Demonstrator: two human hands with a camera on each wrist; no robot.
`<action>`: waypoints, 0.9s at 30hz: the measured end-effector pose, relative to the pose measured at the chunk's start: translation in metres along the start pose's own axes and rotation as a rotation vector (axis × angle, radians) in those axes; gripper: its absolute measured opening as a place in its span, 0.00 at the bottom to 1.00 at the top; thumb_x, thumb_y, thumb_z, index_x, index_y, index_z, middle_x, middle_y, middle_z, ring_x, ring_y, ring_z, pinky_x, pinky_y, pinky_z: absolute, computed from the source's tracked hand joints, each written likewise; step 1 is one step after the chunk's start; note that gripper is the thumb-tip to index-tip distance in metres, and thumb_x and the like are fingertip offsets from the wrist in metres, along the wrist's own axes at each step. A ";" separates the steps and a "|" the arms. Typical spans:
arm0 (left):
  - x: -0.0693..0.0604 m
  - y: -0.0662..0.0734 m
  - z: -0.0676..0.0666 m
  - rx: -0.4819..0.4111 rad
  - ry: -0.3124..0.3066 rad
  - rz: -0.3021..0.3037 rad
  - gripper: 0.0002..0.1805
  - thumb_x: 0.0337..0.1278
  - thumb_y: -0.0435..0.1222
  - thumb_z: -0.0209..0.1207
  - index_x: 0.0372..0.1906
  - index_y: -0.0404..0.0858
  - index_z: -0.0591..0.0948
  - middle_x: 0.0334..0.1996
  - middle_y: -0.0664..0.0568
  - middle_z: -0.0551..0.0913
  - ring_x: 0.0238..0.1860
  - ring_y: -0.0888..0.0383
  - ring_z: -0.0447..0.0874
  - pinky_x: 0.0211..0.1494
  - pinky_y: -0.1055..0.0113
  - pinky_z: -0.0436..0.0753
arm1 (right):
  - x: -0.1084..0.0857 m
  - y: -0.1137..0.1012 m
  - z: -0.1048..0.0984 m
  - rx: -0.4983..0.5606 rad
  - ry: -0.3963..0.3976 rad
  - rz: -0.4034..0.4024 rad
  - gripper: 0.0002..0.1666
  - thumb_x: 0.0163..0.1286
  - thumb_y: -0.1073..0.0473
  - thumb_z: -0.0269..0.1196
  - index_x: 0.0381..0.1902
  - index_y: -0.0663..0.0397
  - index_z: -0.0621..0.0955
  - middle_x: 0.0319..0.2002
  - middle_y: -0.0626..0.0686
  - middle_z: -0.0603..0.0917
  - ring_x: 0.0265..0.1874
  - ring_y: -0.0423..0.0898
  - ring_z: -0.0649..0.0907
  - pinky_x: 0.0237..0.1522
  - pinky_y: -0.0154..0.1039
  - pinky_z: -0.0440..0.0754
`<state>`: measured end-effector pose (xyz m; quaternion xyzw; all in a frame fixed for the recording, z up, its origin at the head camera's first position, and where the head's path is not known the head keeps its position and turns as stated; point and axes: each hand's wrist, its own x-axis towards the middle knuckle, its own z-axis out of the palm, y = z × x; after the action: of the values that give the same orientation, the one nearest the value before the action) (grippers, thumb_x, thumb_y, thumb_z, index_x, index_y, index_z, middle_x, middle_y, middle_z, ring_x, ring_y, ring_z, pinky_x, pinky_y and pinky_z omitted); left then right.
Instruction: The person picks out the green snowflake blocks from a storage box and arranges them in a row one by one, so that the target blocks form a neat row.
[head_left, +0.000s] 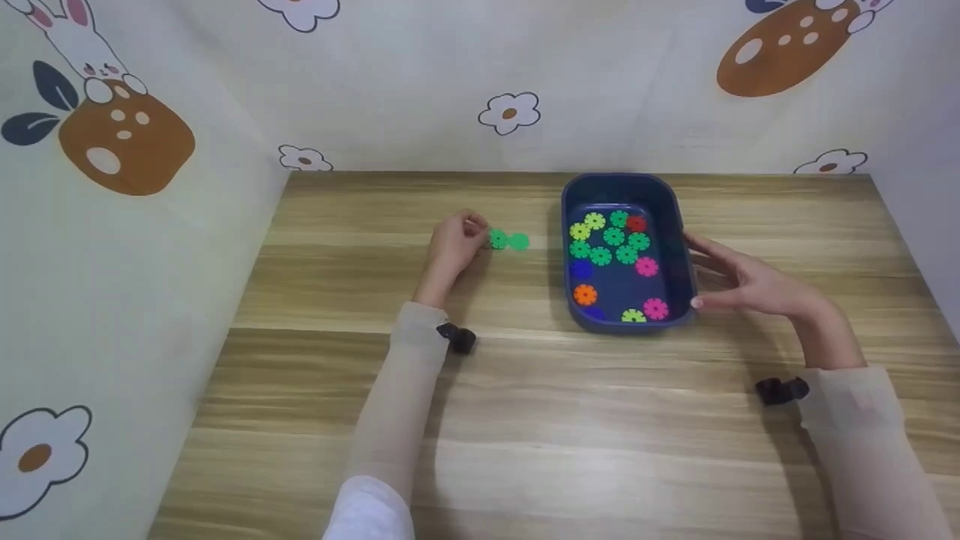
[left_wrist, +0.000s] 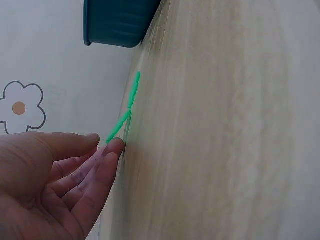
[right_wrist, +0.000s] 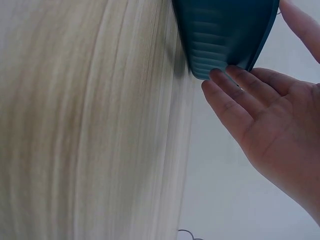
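Here on the counter (head_left: 600, 435), the left hand (head_left: 456, 244) is pinching the near edge of two green discs (head_left: 518, 241), joined end to end; that near disc tilts up at the fingertips, the far one pointing toward the blue tray (head_left: 675, 277); the pair lies between left hand and tray; over on the other side, the right hand (head_left: 757, 283) is spread along the tray's right wall, fingers extended and touching, thumb at the near corner; inside, green pieces (head_left: 613, 236) cluster mid-tray, with yellow, red, pink, orange and blue ones around them.
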<state>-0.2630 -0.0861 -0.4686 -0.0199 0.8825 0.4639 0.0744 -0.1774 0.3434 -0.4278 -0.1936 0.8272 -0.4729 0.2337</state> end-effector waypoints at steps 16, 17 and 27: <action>-0.005 0.005 -0.009 -0.053 0.009 0.014 0.10 0.67 0.34 0.60 0.50 0.36 0.80 0.48 0.44 0.86 0.46 0.53 0.86 0.42 0.67 0.85 | -0.001 -0.004 -0.001 -0.003 -0.015 0.004 0.57 0.65 0.64 0.68 0.81 0.47 0.46 0.80 0.62 0.48 0.77 0.68 0.51 0.63 0.17 0.65; -0.005 0.006 -0.009 -0.051 0.014 0.019 0.10 0.67 0.35 0.60 0.50 0.36 0.80 0.48 0.44 0.86 0.46 0.53 0.86 0.42 0.68 0.84 | -0.001 -0.004 -0.001 0.001 -0.016 0.004 0.57 0.65 0.64 0.67 0.81 0.47 0.46 0.80 0.62 0.48 0.77 0.68 0.51 0.63 0.18 0.65; -0.009 0.018 -0.009 -0.095 0.015 0.063 0.11 0.66 0.34 0.60 0.50 0.34 0.80 0.45 0.43 0.86 0.46 0.52 0.87 0.46 0.68 0.84 | -0.001 -0.004 0.000 -0.005 -0.002 -0.020 0.57 0.64 0.65 0.68 0.81 0.52 0.47 0.80 0.64 0.48 0.76 0.71 0.51 0.62 0.15 0.65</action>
<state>-0.2574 -0.0831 -0.4477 0.0008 0.8603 0.5072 0.0521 -0.1760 0.3420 -0.4241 -0.2030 0.8260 -0.4731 0.2295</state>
